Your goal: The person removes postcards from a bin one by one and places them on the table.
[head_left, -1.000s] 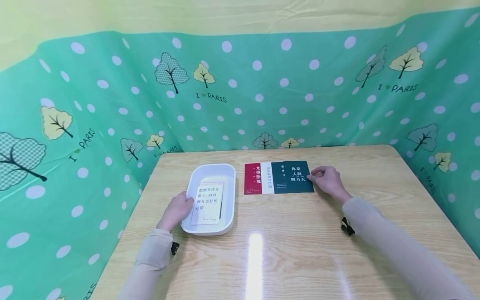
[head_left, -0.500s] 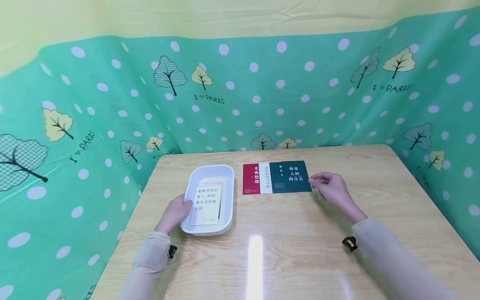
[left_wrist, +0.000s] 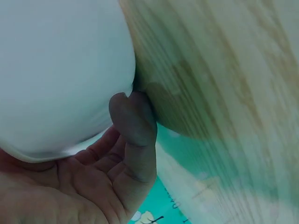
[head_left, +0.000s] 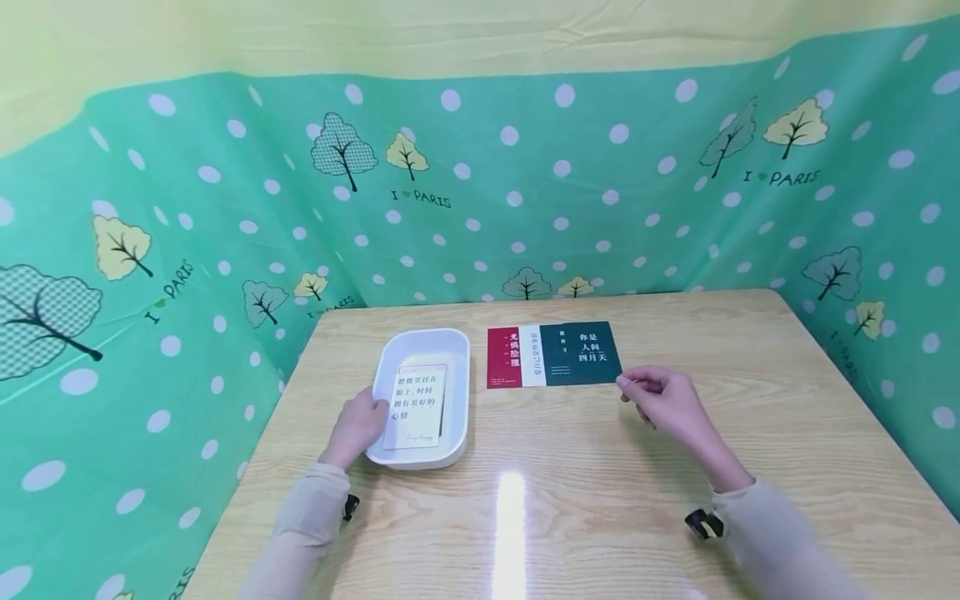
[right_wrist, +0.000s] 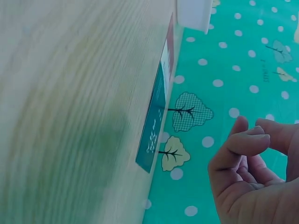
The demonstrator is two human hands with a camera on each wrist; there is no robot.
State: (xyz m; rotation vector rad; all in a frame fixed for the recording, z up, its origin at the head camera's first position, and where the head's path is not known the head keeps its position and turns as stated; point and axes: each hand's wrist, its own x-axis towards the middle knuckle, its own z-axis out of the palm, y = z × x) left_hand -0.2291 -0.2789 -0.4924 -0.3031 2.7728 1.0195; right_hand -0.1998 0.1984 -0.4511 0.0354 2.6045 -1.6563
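Observation:
In the head view, my left hand (head_left: 357, 427) grips the left wall of a white plastic tray (head_left: 459, 400), with fingers curled against its outside in the left wrist view. A pale card (head_left: 415, 408) with dark writing lies inside the tray, a darker edge showing beneath it. To the right, overlapping cards form a row on the table: a red card (head_left: 504, 358), a white card (head_left: 531, 357) and dark green cards (head_left: 592, 354). My right hand (head_left: 663, 402) hovers just off the row's lower right corner. Its fingers are loosely bent and hold nothing in the right wrist view.
A wooden table (head_left: 585, 483) carries everything, with a bright light reflection down its middle. Green dotted cloth (head_left: 562, 217) printed with trees hangs along the back and sides.
My right hand has come away from the green card's right edge, moving down toward me. The cards stay in their row. My left hand keeps its hold on the tray.

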